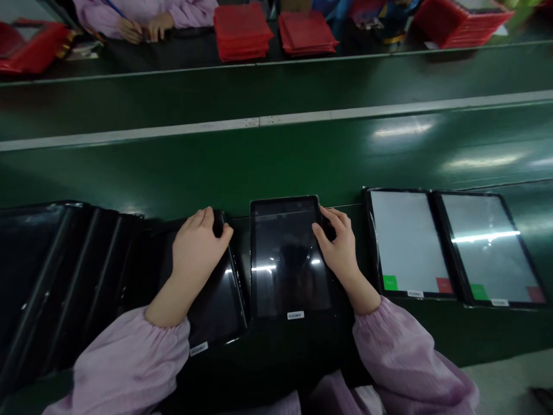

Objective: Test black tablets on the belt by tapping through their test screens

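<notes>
Your right hand (342,249) pinched the middle tablet (283,245), probably for steadiness, while your left hand (193,249) lay half-spread on the left tablet (216,311).

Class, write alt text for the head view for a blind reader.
Right hand at the edge of a dark-screened tablet, left hand on another dark tablet; two lit tablets lie to the right, overlapping dark devices at left.

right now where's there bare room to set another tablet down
Bare green surface runs between the centre tablet and the pale strip beyond. Another patch lies on the near side of the two lit tablets. It's crowded at left, where dark tablets bunch together beside the left hand.
</notes>
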A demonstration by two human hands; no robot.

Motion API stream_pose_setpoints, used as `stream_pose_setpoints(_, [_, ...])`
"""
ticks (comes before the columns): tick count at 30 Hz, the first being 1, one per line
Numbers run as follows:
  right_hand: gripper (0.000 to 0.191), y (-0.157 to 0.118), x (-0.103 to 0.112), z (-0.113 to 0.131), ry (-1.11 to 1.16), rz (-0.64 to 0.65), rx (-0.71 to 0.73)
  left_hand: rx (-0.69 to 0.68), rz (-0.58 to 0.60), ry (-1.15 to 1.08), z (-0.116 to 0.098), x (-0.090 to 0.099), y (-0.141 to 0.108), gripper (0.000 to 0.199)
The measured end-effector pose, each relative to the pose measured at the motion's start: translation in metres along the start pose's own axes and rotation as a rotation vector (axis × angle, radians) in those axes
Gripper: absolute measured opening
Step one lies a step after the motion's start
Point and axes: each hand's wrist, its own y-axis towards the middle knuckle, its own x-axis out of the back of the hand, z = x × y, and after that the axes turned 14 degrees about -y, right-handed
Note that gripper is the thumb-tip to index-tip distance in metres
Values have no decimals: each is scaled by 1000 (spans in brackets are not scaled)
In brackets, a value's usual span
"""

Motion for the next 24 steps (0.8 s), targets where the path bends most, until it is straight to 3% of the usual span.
stream_pose_setpoints(7, [51, -1, 11, -19, -102, -79, -39, 75, -12, -33, -12, 6, 10, 51])
stream_pose_setpoints(11, [55, -1, 18, -34, -102, -127, -71, 142, 32, -257, -3, 24, 4, 55])
stream_pose_setpoints(13, [54, 0, 21, -40, -96, -156, -64, 207, -36, -442, 15, 36, -12, 57])
stream_pose_setpoints(15, [52, -1, 25, -43, -76, -161, -54, 327, -219, -563, 37, 45, -39, 57])
stream_pose_setpoints(18, [50, -11, 30, -36, 88, -68, -57, 584, -428, -757, 69, 42, -86, 57])
stream_pose_setpoints(21, [51, -31, 27, -18, 381, 135, -119, 661, -420, -992, 85, 28, -120, 69])
stream_pose_setpoints(24, [55, -49, 20, -5, 566, 260, -216, 610, -383, -1180, 87, 18, -127, 73])
